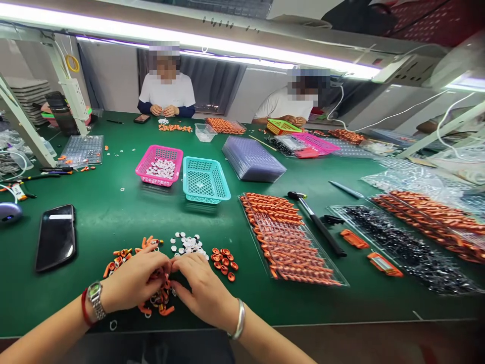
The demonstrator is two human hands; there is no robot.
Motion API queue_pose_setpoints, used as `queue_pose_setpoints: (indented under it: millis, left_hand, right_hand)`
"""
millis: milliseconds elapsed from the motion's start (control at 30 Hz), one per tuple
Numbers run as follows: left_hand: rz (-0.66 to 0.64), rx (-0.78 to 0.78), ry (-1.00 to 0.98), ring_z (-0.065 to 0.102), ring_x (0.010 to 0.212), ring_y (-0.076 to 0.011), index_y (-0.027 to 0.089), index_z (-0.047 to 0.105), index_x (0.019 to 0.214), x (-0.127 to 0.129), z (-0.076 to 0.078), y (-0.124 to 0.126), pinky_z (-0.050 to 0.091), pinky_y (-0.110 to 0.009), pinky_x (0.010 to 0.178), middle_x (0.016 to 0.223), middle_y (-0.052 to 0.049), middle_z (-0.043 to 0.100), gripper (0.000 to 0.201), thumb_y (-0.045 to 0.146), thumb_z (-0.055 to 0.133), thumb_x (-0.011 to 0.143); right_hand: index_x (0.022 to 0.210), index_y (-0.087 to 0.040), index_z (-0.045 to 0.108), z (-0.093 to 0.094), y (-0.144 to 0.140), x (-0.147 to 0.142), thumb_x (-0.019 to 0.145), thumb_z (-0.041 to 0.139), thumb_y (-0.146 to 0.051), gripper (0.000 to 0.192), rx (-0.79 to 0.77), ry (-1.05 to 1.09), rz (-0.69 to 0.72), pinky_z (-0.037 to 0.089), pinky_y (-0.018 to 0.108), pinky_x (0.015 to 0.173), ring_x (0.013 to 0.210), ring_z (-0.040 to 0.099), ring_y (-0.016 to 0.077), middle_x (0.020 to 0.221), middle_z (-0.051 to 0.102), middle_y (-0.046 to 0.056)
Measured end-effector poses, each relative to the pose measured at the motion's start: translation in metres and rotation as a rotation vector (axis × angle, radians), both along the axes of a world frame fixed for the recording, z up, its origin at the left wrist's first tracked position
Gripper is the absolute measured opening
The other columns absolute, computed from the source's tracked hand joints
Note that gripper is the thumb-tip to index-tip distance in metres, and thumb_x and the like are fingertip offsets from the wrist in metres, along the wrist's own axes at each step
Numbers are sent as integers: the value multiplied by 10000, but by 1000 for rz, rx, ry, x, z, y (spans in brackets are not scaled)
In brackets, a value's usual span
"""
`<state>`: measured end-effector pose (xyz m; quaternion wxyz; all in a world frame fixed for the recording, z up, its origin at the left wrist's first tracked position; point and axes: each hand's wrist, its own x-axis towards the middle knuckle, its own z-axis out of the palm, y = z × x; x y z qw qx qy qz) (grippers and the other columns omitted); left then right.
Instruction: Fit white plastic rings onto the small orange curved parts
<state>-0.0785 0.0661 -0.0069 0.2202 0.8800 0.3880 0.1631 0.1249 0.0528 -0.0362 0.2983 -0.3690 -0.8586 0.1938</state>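
My left hand (136,278), with a watch at its wrist, has its fingers bent in a pinch. My right hand (206,288), with a silver bangle, closes its fingertips against the left ones. Whatever they hold is hidden between the fingers. Below and left of them lies a loose pile of small orange curved plastic parts (165,309). Small white round discs (185,241), some with dark edges, lie just beyond the right hand. Several round orange cups (224,262) sit to its right.
A pink basket (141,172) holds white pieces, beside a teal basket (206,194). Clear stacked trays (253,156) stand behind. Rows of orange parts fill a tray (291,242), with a black-handled tool (322,227) alongside. A phone (56,237) lies left. Two people work opposite.
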Motion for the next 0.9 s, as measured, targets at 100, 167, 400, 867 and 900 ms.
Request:
queue_pose_setpoints:
  millis: [100, 167, 400, 867, 900]
  left_hand:
    - [83, 98, 23, 602, 1083, -289, 194, 572, 1019, -2, -5, -19, 288, -598, 1095, 1138, -101, 649, 213, 237, 636, 820]
    - [91, 212, 96, 511, 1220, -376, 190, 529, 1193, -4, -10, -33, 273, -667, 1071, 1296, -161, 573, 519, 385, 719, 751]
    - [194, 179, 229, 436, 1327, -332, 239, 602, 939, -30, -8, -35, 262, -674, 1079, 1375, -121, 522, 170, 155, 518, 817]
    - [145, 66, 161, 578, 1199, -236, 273, 654, 1117, -9, -5, -12, 295, -586, 1116, 1283, -57, 634, 289, 174, 470, 916]
    - [138, 75, 148, 569, 1211, -242, 275, 658, 1100, -9, -5, -16, 293, -598, 1112, 1288, -58, 629, 286, 164, 475, 910]
  right_hand:
    - [1048, -174, 568, -1, -3, -3, 851, 543, -44, 237, -17, 1, 23, 440, 391, 829, 909, 582, 234, 992, 684, 80]
    - [1092, -183, 581, -1, -3, -5, 863, 491, -12, 300, -7, -29, 65, 440, 389, 847, 939, 571, 232, 1051, 676, 84]
    - [965, -211, 661, -1, 5, 2, 877, 535, -41, 230, 84, -102, 97, 468, 367, 813, 926, 551, 230, 1056, 648, 84]
    - [970, -182, 615, 1, -6, 6, 929, 444, -35, 229, 33, 40, 159, 525, 336, 801, 882, 584, 209, 974, 683, 92]
    - [975, -181, 610, 1, -11, 5, 930, 441, -38, 226, -1, 82, 138, 535, 334, 801, 886, 590, 209, 973, 677, 96]
